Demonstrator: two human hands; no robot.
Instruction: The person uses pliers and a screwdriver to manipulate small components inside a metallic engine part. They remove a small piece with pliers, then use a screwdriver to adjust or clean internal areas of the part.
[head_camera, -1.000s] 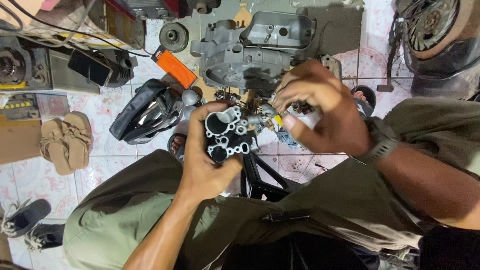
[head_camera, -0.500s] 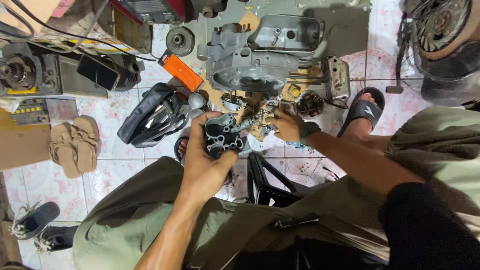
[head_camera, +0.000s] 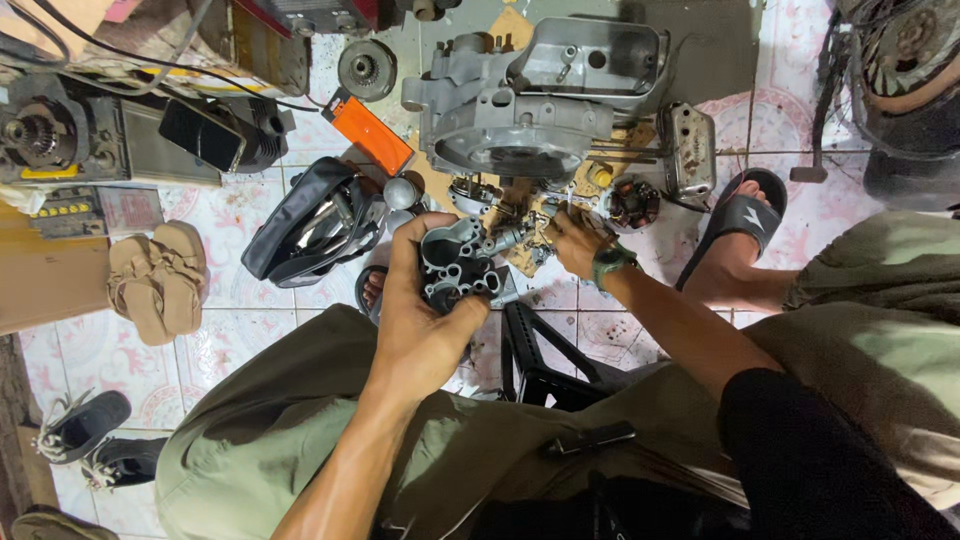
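My left hand (head_camera: 425, 320) grips a small dark metal carburettor body (head_camera: 458, 268) with several round bores, held above my lap. My right hand (head_camera: 577, 240), with a green wristwatch, reaches forward and down to the floor, its fingers on small metal parts (head_camera: 520, 235) scattered on a piece of cardboard in front of the grey engine casing (head_camera: 530, 100). Whether the right fingers have closed on a part is hidden by the hand itself.
A black tool bag (head_camera: 305, 225) lies at left beside an orange reflector (head_camera: 372, 135). A round stator part (head_camera: 632, 203) and a metal cover (head_camera: 688, 148) lie at right. My sandalled foot (head_camera: 735, 225) rests on the tiled floor. Tan sandals (head_camera: 155, 280) lie at left.
My right hand has left the carburettor body and stretched out to the parts on the floor. The left hand keeps holding the body, slightly lower in view.
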